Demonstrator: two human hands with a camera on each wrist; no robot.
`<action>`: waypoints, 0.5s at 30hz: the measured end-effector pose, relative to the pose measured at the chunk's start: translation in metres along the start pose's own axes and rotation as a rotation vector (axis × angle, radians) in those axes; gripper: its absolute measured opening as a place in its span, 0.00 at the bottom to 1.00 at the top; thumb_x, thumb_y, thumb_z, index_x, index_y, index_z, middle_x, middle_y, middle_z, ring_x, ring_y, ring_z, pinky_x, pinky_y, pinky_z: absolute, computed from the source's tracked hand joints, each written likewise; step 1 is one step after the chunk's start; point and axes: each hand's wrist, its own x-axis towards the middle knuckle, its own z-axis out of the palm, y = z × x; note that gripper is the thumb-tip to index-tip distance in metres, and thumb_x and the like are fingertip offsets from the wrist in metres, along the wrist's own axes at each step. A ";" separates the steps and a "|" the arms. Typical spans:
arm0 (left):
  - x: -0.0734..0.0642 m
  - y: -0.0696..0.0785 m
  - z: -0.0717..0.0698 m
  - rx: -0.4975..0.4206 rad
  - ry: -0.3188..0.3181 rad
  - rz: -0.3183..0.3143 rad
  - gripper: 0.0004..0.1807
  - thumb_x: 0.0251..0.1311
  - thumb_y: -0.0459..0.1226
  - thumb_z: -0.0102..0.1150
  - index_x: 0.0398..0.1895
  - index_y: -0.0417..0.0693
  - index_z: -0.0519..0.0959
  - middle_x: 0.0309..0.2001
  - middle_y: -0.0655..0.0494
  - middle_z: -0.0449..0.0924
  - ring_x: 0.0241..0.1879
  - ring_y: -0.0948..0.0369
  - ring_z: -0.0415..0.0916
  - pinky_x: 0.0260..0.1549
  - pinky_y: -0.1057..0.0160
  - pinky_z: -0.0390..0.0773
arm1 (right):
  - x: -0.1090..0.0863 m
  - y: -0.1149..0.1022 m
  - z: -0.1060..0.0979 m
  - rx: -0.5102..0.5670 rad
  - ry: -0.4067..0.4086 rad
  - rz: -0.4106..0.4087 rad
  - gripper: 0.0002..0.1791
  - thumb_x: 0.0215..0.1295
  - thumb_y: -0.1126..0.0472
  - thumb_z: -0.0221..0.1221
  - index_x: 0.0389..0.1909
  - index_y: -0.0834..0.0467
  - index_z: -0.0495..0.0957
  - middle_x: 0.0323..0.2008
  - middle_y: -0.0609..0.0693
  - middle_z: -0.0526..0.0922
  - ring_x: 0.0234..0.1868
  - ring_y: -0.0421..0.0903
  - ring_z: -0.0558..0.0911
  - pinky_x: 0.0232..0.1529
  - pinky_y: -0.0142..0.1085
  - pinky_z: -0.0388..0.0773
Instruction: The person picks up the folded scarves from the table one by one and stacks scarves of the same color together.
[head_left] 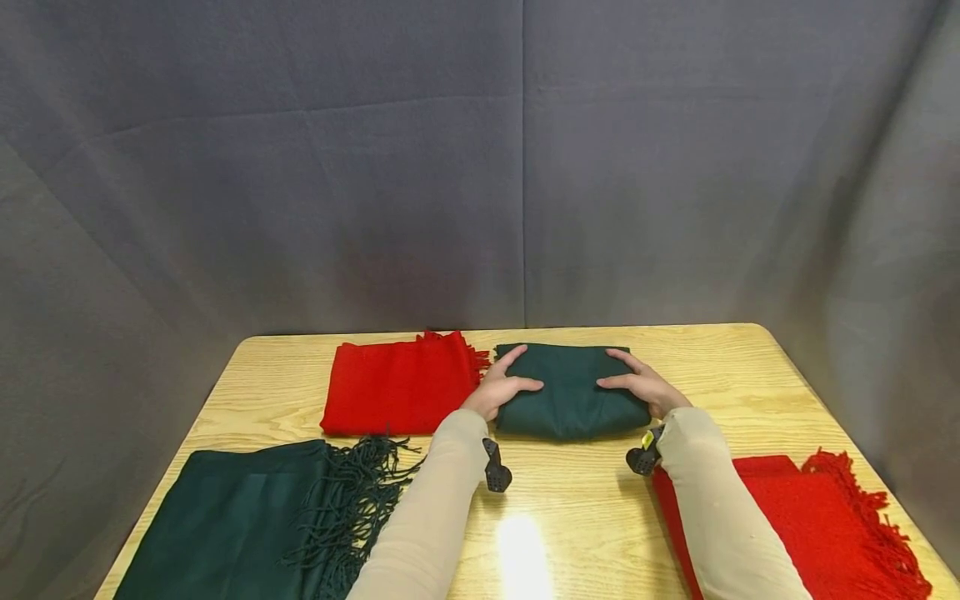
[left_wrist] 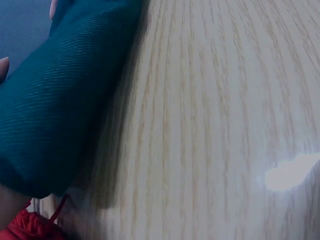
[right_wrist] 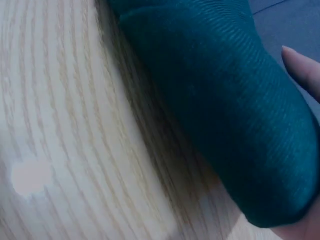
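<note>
My left hand and right hand rest at either side of a folded dark green cloth near the far edge of a wooden table. On each, thumb and a finger are spread wide, fairly straight, over the cloth; my other fingers are hidden. The cloth's rounded near edge casts a shadow on the wood in both wrist views. A black device sits at the left wrist, another at the right, below my pale sleeves. Just beside my left hand lies a folded red cloth, fringed toward the green one. Nearer me, at left, a larger dark green fringed cloth lies folded; at right, a second red fringed cloth extends beneath my right forearm. Grey drapery hangs behind the table.
</note>
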 end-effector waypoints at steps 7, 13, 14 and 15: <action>0.001 0.001 0.002 -0.009 0.009 0.041 0.39 0.49 0.30 0.63 0.66 0.59 0.62 0.68 0.51 0.51 0.65 0.49 0.51 0.59 0.48 0.58 | -0.001 0.000 -0.002 -0.077 0.030 -0.033 0.46 0.55 0.63 0.62 0.70 0.56 0.46 0.69 0.64 0.35 0.67 0.65 0.41 0.61 0.60 0.46; 0.003 0.006 0.003 -0.018 0.008 0.071 0.39 0.49 0.28 0.62 0.66 0.54 0.61 0.68 0.50 0.51 0.65 0.50 0.50 0.58 0.50 0.60 | -0.003 -0.005 -0.006 -0.067 0.045 -0.041 0.44 0.56 0.65 0.60 0.70 0.55 0.46 0.69 0.64 0.36 0.67 0.65 0.41 0.61 0.60 0.46; 0.004 0.007 0.003 -0.018 0.007 0.075 0.39 0.49 0.28 0.62 0.66 0.54 0.61 0.68 0.50 0.51 0.65 0.50 0.50 0.58 0.51 0.60 | -0.004 -0.005 -0.008 -0.050 0.046 -0.041 0.44 0.56 0.66 0.60 0.70 0.55 0.46 0.69 0.64 0.37 0.67 0.65 0.43 0.61 0.59 0.46; 0.004 0.009 0.003 -0.017 0.005 0.079 0.39 0.50 0.28 0.62 0.67 0.53 0.61 0.68 0.50 0.51 0.65 0.50 0.50 0.58 0.51 0.61 | -0.003 -0.006 -0.009 -0.036 0.044 -0.042 0.44 0.56 0.66 0.60 0.70 0.55 0.46 0.69 0.64 0.38 0.67 0.64 0.44 0.61 0.58 0.47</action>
